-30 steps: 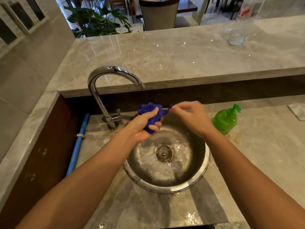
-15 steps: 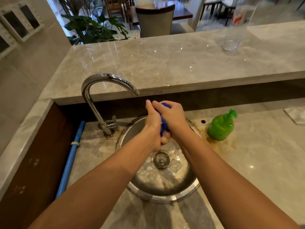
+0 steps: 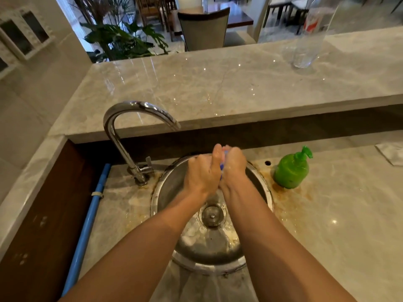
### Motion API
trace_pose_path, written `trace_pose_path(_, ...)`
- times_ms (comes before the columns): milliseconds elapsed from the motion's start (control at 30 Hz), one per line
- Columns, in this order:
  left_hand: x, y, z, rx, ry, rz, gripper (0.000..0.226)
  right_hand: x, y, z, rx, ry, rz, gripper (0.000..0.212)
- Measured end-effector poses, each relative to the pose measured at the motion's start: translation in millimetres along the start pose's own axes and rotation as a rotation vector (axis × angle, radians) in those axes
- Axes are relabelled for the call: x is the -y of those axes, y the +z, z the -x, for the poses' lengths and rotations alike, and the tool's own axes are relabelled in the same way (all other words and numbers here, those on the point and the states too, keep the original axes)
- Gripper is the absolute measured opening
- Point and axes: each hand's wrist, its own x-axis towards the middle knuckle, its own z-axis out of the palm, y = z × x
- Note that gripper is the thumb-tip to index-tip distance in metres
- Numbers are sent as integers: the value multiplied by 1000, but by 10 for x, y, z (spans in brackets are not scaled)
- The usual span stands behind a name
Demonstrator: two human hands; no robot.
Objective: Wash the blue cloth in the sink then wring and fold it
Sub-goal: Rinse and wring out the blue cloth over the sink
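The blue cloth (image 3: 222, 167) is squeezed into a small wad between my two hands, and only a thin blue sliver shows between the palms. My left hand (image 3: 204, 174) and my right hand (image 3: 234, 167) press together around it, fingers curled, above the far half of the round steel sink (image 3: 165, 192). The sink's drain (image 3: 212, 215) lies just below my wrists, with water and foam on the basin floor. The chrome faucet (image 3: 135, 118) arches over from the left, its spout ending left of my hands.
A green soap pump bottle (image 3: 291, 170) stands right of the sink on the marble counter (image 3: 338, 214). A clear glass (image 3: 305, 51) sits on the raised ledge behind. A white cloth (image 3: 391, 154) lies at the far right edge. A blue pipe (image 3: 89, 221) runs along the left.
A second ago my hands were apart with the cloth stretched between them. They have come together and the cloth is now bunched almost out of sight between the palms.
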Motion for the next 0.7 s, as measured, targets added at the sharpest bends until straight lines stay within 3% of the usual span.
trace_pose_path(167, 116, -189, -127, 246, 279, -433, 83, -152, -62, 23, -33, 73, -76, 24)
trace_pose_path(233, 99, -235, -181, 268, 317, -639, 86, -126, -40, 21, 14, 115, -94, 25)
trace_pose_path(300, 89, -222, -186, 227, 319, -681, 80, -61, -14, -46, 45, 155, -109, 22)
trace_pose_path(367, 26, -253, -75, 204, 218, -372, 60, 16, -9, -96, 138, 125, -68, 15)
trace_pose_path(433, -99, -314, 68, 256, -2, 24, 41, 142, -29, -98, 300, 66, -55, 16)
trace_pose_path(467, -139, -368, 139, 286, -171, 255, 39, 211, -48, -54, 407, 27, -40, 20)
trace_pose_path(533, -88, -450, 184, 407, -553, 793, 60, 343, -69, 78, 654, -13, -33, 25)
trace_pose_path(600, -35, -554, 182, 751, -799, 1194, 74, 408, -47, 185, 893, 27, -4, 21)
trace_pose_path(700, -52, -649, 136, 1263, -717, 1393, 82, 376, 84, 348, 1066, 28, 171, 13)
